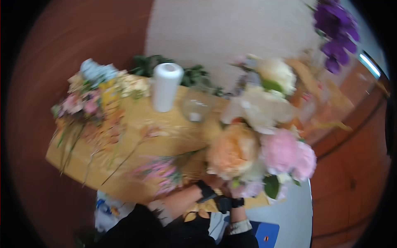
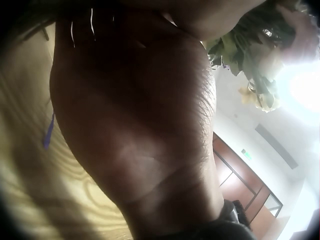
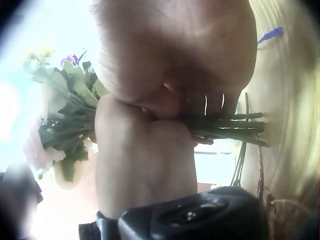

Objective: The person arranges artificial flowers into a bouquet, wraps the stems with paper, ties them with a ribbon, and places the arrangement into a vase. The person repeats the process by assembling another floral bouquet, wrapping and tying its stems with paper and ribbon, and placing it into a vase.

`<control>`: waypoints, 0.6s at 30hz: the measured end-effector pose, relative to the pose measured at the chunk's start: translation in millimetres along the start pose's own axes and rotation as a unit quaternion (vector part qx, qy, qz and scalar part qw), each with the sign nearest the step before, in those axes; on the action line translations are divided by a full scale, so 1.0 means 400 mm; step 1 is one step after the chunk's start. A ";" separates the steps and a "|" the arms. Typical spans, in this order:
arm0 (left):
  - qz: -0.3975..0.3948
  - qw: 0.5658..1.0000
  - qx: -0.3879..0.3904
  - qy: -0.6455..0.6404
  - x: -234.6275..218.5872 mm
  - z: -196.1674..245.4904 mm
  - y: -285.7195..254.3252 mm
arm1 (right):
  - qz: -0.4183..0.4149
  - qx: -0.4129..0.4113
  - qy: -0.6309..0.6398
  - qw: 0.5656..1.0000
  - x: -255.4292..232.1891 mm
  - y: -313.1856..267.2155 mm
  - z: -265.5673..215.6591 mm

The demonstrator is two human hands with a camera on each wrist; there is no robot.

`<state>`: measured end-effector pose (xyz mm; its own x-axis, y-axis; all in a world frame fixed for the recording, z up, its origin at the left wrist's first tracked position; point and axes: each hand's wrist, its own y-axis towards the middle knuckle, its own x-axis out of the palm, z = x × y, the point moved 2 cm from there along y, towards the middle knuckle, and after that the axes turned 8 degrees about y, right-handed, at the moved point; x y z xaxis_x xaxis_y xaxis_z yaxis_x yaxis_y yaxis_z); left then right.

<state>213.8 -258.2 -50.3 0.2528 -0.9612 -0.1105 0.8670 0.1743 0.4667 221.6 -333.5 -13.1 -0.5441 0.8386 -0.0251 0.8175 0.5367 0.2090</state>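
A large flower bouquet [image 1: 260, 144], with cream, orange and pink blooms, hangs close over the right end of the table. My left hand [image 1: 213, 181] and right hand [image 1: 225, 191] meet just under the blooms, partly covered by them and blurred in the head view. Both grip the bundled stems together, as the right wrist view shows, one hand pressed against the other. Thick green stem ends [image 3: 230, 125] stick out past the fingers on the table side, and the leaves [image 3: 75, 100] spread on the opposite side. Fingers wrapped behind the stems are mostly hidden.
On the wooden table [image 1: 136, 182] stand a white cylindrical vase [image 1: 166, 89] and a clear glass vase [image 1: 197, 105]. Mixed flowers [image 1: 89, 93] lie at the left, a pink spray [image 1: 159, 171] in front. Purple flowers [image 1: 337, 31] hang upper right; a blue flat item [image 1: 266, 234] lies below.
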 end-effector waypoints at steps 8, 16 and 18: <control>0.188 0.977 -0.027 -0.099 -0.059 0.130 0.031 | -0.158 0.041 0.105 0.981 0.048 0.026 -0.082; -0.056 0.986 0.131 -0.084 -0.123 0.067 0.029 | -0.093 0.024 0.120 0.988 -0.019 0.009 -0.072; -0.093 0.982 0.130 -0.100 -0.143 0.060 0.031 | -0.047 0.010 0.117 0.992 -0.013 0.020 -0.070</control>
<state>199.6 -206.1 -17.1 -0.0110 -0.9985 -0.0530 0.7447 -0.0435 0.6660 225.5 -336.2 16.1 -0.6453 0.7415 0.1839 0.7632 0.6152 0.1976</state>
